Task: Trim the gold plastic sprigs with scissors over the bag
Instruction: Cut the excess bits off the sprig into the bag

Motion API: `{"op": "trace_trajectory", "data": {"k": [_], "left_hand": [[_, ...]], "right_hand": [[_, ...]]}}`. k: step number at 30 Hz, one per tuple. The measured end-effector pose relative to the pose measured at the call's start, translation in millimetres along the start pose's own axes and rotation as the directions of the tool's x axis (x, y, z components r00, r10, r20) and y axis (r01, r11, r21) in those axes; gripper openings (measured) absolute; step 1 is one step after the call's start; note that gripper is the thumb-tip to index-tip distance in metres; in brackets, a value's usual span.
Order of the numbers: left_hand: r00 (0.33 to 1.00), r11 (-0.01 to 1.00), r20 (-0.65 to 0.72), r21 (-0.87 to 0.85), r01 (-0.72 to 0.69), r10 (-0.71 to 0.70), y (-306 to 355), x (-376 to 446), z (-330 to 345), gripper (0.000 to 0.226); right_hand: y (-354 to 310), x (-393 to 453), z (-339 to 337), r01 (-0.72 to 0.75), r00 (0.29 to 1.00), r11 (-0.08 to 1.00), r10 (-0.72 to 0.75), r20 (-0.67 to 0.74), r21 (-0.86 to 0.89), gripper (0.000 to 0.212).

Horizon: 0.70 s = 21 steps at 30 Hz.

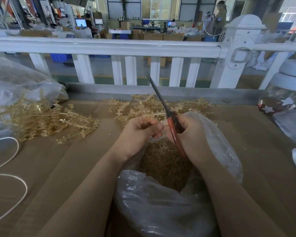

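Right hand clenches the scissors, left hand pinches a sprig; fingertips beside the blades risk a nick.

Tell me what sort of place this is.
Probably a factory or workshop floor. Beyond the white railing stand stacked cardboard boxes and workstations with a monitor. On the near table lie heaps of gold plastic sprigs, and an open clear bag holds trimmed pieces.
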<state>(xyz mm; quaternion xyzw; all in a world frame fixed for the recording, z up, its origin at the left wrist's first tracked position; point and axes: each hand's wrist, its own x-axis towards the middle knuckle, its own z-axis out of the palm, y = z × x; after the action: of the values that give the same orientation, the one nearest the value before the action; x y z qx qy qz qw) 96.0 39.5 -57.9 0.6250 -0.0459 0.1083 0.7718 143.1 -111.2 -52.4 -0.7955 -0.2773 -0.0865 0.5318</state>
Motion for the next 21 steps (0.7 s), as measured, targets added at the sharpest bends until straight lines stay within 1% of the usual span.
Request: {"op": "trace_trajectory", "data": {"k": [3,5,7,9,11,14,16,17,18,21], "left_hand": [[1.000,0.999,-0.013,-0.030,0.009,-0.009,1.2,-0.8,-0.1,0.009],[1.000,1.000,-0.013,-0.012,-0.008,0.008,4.0,-1.1,0.3,0.006],[0.998,0.998,-0.042,0.041,-0.042,0.043,6.0,-1.0,1.0,0.008],[0.994,0.998,-0.098,0.046,-0.047,0.051,7.5,-0.2,0.8,0.016],[0.988,0.995,-0.133,0.077,-0.065,0.075,8.3,1.1,-0.4,0.016],[0.977,0.992,-0.180,0.070,-0.105,0.116,8.3,1.5,-4.5,0.002],[0.967,0.986,-0.209,0.100,-0.131,0.149,8.5,1.9,-7.8,0.003],[0.962,0.984,-0.221,0.110,-0.137,0.158,8.3,2.0,-9.0,0.005],[0.959,0.985,-0.233,0.100,-0.138,0.158,8.4,2.0,-10.1,0.006],[0.958,0.992,-0.258,-0.002,-0.129,0.124,9.7,1.8,-13.1,0.006]], "right_hand": [[-2.1,-1.8,-1.7,0.042,0.999,0.998,-0.043,0.022,0.049,0.006],[-1.7,-2.5,-1.3,0.046,0.999,0.998,-0.047,0.027,0.047,0.007],[-0.4,-2.6,-0.4,0.042,0.999,0.999,-0.043,0.022,0.032,0.009],[1.4,-2.7,-0.1,0.047,0.999,0.999,-0.047,0.004,-0.004,0.014],[4.4,-2.8,0.1,0.076,0.997,0.993,-0.078,-0.021,-0.086,0.022],[11.0,-3.3,2.4,0.128,0.986,0.953,-0.151,-0.064,-0.275,0.028],[14.3,-2.7,3.7,0.131,0.981,0.911,-0.177,-0.083,-0.390,0.027],[15.8,-2.4,3.8,0.124,0.980,0.893,-0.180,-0.090,-0.433,0.030],[17.3,-2.1,3.5,0.118,0.979,0.879,-0.182,-0.097,-0.462,0.033],[17.8,-0.9,1.0,0.124,0.978,0.856,-0.190,-0.083,-0.502,0.041]]}}
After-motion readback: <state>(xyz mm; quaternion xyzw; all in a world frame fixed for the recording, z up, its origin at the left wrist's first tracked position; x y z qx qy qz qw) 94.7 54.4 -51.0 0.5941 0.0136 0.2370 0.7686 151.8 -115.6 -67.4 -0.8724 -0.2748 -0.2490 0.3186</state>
